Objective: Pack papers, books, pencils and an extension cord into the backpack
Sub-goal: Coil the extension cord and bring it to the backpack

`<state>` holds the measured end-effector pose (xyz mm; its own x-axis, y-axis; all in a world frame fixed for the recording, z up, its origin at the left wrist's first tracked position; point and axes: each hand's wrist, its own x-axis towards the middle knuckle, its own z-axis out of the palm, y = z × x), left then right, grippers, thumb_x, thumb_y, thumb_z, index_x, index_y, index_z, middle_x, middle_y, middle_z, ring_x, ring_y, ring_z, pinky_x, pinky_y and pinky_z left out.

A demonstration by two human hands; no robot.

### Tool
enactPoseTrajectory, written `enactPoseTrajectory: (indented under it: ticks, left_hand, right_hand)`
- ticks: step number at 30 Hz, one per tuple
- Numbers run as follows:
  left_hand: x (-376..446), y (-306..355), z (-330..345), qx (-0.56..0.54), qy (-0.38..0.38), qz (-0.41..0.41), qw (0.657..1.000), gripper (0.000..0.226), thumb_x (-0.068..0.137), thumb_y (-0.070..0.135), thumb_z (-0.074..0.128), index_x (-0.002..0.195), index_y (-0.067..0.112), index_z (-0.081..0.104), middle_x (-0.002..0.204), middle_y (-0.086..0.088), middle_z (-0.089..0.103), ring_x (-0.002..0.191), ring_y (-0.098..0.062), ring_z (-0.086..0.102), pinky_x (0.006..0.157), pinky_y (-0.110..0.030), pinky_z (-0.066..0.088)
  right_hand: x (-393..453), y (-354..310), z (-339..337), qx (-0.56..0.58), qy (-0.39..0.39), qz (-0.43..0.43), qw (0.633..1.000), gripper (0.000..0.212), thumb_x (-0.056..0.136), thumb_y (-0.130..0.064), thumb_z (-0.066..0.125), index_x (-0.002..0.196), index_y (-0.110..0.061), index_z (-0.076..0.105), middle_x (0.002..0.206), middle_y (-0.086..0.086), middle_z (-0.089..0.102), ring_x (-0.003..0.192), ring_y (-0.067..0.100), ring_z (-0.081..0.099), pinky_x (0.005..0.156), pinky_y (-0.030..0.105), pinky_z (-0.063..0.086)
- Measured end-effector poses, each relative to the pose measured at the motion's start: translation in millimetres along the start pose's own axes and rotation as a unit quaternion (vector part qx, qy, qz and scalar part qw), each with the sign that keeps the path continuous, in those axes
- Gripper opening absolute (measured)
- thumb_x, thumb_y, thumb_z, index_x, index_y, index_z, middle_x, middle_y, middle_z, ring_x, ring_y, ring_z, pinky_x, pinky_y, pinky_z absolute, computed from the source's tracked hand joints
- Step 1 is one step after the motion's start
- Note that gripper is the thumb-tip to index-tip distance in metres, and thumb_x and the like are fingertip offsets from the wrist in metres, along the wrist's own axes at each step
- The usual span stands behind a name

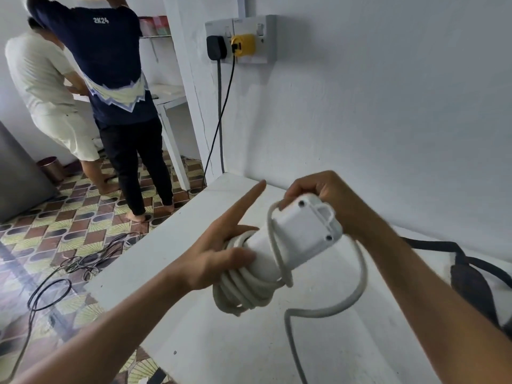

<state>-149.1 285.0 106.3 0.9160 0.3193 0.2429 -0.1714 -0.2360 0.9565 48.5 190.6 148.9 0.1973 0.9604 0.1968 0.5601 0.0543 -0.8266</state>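
The extension cord is held in the air above the white counter, between both hands. Its white socket block points up and to the right; several turns of white cable are wound round its lower end, and one loose loop lies over the block's middle.

The right hand grips the top end of the block, fingers curled over the far edge. The left hand rests against the wound coils with the thumb laid on them; its forefinger is stretched straight out and away, so this hand is pressing the coils, not clamping them.

A free length of cable hangs from the right side of the block, curves down and runs off the bottom of the view; its end is not visible.

A dark strap lies on the counter at the right edge, probably part of the backpack, though the bag itself cannot be confirmed.

Handling judgement: the block is rigid plastic, moderately heavy, smooth and sound to grip at either end. The cable is stiff enough to spring, so the coils are likely to loosen if unrestrained. Best hold is one hand round block and coils together, the tail being wound on before packing.
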Motion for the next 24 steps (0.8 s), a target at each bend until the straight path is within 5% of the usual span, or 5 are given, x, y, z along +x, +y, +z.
enactPoseTrajectory:
  ticks: [5,12,15,18,24]
  left_hand:
    - [10.8,12.6,6.5,-0.289,0.16,-0.164,0.93,0.056,0.059,0.033,0.067,0.105,0.001,0.063,0.078,-0.015,0.064,0.066,-0.023,0.064,0.063,-0.03,0.054]
    - [11.9,10.8,1.3,-0.249,0.176,-0.267,0.914,0.065,0.072,0.063,0.055,0.085,0.001,0.071,0.07,-0.017,0.064,0.06,-0.026,0.063,0.061,-0.034,0.054]
    - [14.1,7.4,-0.5,-0.199,0.182,-0.317,0.909,0.049,0.072,0.051,0.061,0.058,0.005,0.072,0.06,-0.014,0.063,0.053,-0.024,0.062,0.063,-0.034,0.048]
    - [17.4,1.6,-6.3,-0.205,0.198,-0.319,0.904,0.045,0.08,0.04,0.053,0.048,0.01,0.064,0.054,-0.009,0.057,0.047,-0.023,0.056,0.064,-0.035,0.043]
    - [17.3,-4.3,-34.0,-0.281,0.266,-0.222,0.895,0.046,0.088,0.042,0.046,0.069,0.005,0.066,0.059,-0.008,0.056,0.051,-0.022,0.056,0.058,-0.03,0.048]
  right_hand:
    - [-6.8,16.2,58.4,0.035,0.035,0.018,0.999,0.062,0.086,0.007,0.05,0.033,-0.026,0.043,0.032,-0.012,0.04,0.03,0.002,0.037,0.04,0.008,0.027]
    - [-13.0,29.7,68.0,-0.139,-0.022,-0.008,0.99,0.027,0.084,-0.007,0.049,0.057,-0.012,0.045,0.058,0.006,0.057,0.051,0.014,0.048,0.052,0.022,0.036]
    - [-18.6,33.6,73.8,-0.082,-0.032,0.044,0.995,0.013,0.083,-0.003,0.051,0.072,0.0,0.056,0.071,0.018,0.064,0.063,0.03,0.059,0.059,0.038,0.047]
    - [-26.5,29.4,78.1,0.093,-0.014,0.103,0.99,0.019,0.092,-0.001,0.051,0.091,-0.013,0.065,0.072,0.009,0.065,0.053,0.009,0.055,0.053,0.024,0.044]
    - [-48.4,24.8,87.0,0.581,-0.04,0.242,0.776,0.029,0.083,-0.002,0.06,0.112,-0.001,0.06,0.071,0.01,0.062,0.075,0.026,0.067,0.076,0.042,0.053]
